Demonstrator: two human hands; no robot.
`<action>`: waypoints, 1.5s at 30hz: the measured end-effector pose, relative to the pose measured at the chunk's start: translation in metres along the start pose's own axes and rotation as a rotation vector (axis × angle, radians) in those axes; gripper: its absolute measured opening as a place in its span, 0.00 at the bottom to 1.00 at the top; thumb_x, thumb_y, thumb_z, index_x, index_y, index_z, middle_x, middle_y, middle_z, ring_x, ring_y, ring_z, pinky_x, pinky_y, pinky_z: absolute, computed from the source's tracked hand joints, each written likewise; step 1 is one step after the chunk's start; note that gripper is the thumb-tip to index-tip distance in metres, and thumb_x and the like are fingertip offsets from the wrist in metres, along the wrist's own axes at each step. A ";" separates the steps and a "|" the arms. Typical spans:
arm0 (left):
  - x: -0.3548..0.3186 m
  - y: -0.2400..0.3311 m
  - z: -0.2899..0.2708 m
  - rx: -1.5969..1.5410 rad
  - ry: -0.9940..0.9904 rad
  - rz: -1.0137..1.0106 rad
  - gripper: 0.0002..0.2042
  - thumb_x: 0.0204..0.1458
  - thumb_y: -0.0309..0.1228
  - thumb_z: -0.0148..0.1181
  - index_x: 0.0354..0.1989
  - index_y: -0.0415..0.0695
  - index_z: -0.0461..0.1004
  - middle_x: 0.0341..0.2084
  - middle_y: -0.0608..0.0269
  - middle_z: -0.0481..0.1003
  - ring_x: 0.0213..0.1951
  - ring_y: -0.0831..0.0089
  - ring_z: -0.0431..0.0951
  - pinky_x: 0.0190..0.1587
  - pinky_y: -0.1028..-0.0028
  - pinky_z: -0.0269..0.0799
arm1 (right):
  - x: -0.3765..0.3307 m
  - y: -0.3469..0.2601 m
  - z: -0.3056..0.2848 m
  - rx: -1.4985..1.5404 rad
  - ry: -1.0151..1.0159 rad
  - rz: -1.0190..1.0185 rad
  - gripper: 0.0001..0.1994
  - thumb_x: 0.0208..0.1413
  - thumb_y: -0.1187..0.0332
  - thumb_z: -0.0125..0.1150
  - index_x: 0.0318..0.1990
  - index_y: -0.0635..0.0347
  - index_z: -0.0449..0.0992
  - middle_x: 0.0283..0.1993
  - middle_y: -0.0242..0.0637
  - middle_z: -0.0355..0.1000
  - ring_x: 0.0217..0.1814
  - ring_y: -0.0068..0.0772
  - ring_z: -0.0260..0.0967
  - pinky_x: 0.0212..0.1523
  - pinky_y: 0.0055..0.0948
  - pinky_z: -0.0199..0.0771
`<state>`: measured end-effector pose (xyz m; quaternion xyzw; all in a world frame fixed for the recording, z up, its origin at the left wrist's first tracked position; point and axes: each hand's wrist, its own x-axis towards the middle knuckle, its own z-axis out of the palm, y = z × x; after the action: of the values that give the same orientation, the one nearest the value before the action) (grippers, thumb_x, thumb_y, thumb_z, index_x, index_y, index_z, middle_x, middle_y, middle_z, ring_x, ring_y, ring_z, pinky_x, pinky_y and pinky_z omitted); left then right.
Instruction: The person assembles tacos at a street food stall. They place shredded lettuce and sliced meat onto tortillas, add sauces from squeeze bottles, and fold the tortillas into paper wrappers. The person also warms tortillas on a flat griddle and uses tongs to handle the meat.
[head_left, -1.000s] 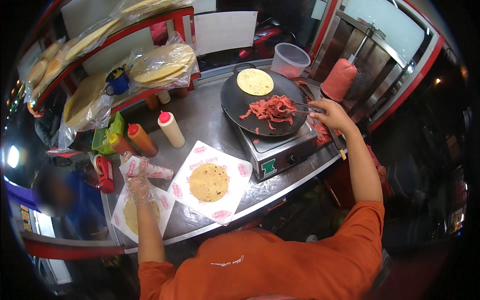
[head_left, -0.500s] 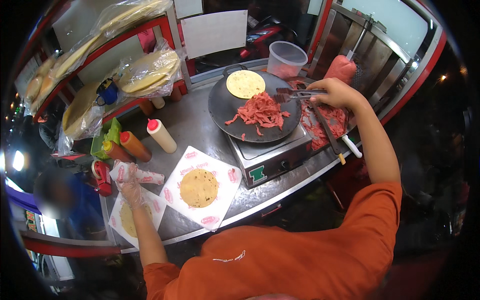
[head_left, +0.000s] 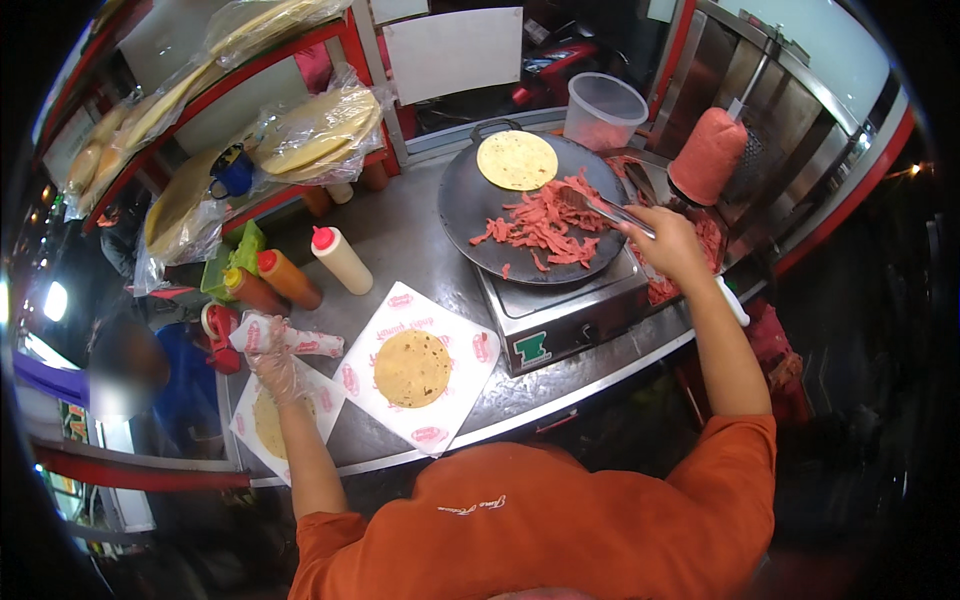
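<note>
Right hand (head_left: 664,240) pinching the tongs (head_left: 622,214), tips in shredded meat (head_left: 545,228) on the griddle (head_left: 462,212), gloved left hand (head_left: 272,362) curled round a paper-wrapped roll (head_left: 318,343)! A hard sweep could spill strips over that low near rim, or nudge the flatbread (head_left: 517,160), but there's bare counter (head_left: 412,225) between griddle and white bottle (head_left: 345,262)

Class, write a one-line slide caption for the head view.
Right hand holding tongs at shredded meat on a round griddle; gloved left hand holding a printed paper bundle.

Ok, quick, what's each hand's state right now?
Left hand: closed, holding a white paper bundle.
Right hand: closed, holding metal tongs at the shredded meat.
</note>
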<state>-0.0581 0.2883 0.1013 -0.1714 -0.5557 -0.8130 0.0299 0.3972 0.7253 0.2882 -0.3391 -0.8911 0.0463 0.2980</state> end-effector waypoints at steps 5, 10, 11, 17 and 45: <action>0.004 0.008 0.010 -0.113 -0.043 -0.065 0.27 0.58 0.22 0.71 0.65 0.40 0.69 0.47 0.56 0.81 0.47 0.66 0.85 0.53 0.62 0.83 | -0.014 -0.020 0.008 -0.109 -0.217 -0.110 0.20 0.63 0.53 0.66 0.58 0.53 0.83 0.49 0.48 0.80 0.45 0.57 0.80 0.47 0.50 0.80; 0.008 0.014 0.021 0.039 -0.095 -0.093 0.26 0.58 0.18 0.69 0.65 0.39 0.69 0.44 0.59 0.80 0.45 0.68 0.84 0.53 0.65 0.82 | -0.012 -0.016 0.005 0.000 -0.135 0.124 0.20 0.62 0.53 0.67 0.57 0.50 0.83 0.46 0.48 0.81 0.47 0.54 0.80 0.49 0.51 0.79; 0.009 0.012 0.022 0.017 -0.128 -0.070 0.26 0.58 0.18 0.69 0.65 0.39 0.70 0.44 0.59 0.80 0.45 0.68 0.84 0.53 0.65 0.82 | -0.012 -0.015 0.006 -0.091 -0.156 0.099 0.20 0.62 0.53 0.67 0.56 0.50 0.83 0.46 0.47 0.81 0.48 0.54 0.80 0.49 0.51 0.79; 0.019 -0.017 0.012 -0.011 -0.208 -0.029 0.27 0.57 0.17 0.70 0.65 0.38 0.69 0.45 0.55 0.81 0.45 0.66 0.85 0.52 0.66 0.82 | -0.011 -0.015 0.011 -0.158 -0.114 -0.045 0.16 0.63 0.55 0.65 0.52 0.51 0.85 0.43 0.47 0.81 0.47 0.53 0.80 0.48 0.49 0.79; -0.043 0.023 0.044 0.334 0.028 0.096 0.27 0.61 0.28 0.71 0.67 0.39 0.70 0.56 0.63 0.75 0.52 0.77 0.75 0.53 0.74 0.75 | 0.143 0.084 0.039 0.238 -0.311 -0.253 0.19 0.62 0.53 0.66 0.44 0.62 0.85 0.39 0.52 0.82 0.42 0.55 0.81 0.45 0.46 0.77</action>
<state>-0.0013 0.3134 0.1222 -0.1789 -0.6737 -0.7093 0.1046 0.3385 0.8846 0.3038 -0.1758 -0.9500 0.1651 0.1985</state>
